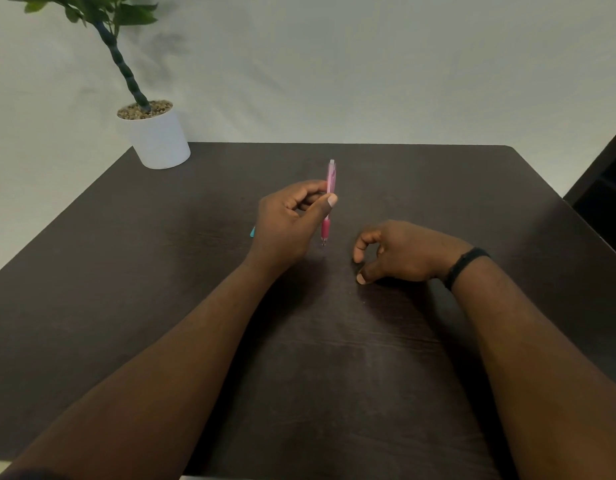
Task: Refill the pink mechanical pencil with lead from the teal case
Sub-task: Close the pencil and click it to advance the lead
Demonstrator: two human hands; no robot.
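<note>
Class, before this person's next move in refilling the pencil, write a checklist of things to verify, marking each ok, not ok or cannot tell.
1. Pencil gripped in left hand: ok.
2. Pencil upright, tip down, push-button end up: ok.
3. Teal case within reach: ok; only a corner shows behind the left hand.
4. Case open: cannot tell.
5. Right hand holds a lead: cannot tell; its fingers are curled above the table.
6. Pencil's cap removed: cannot tell.

Left hand (285,220) pinches upright pink pencil (329,202) above table (126,271).
</note>
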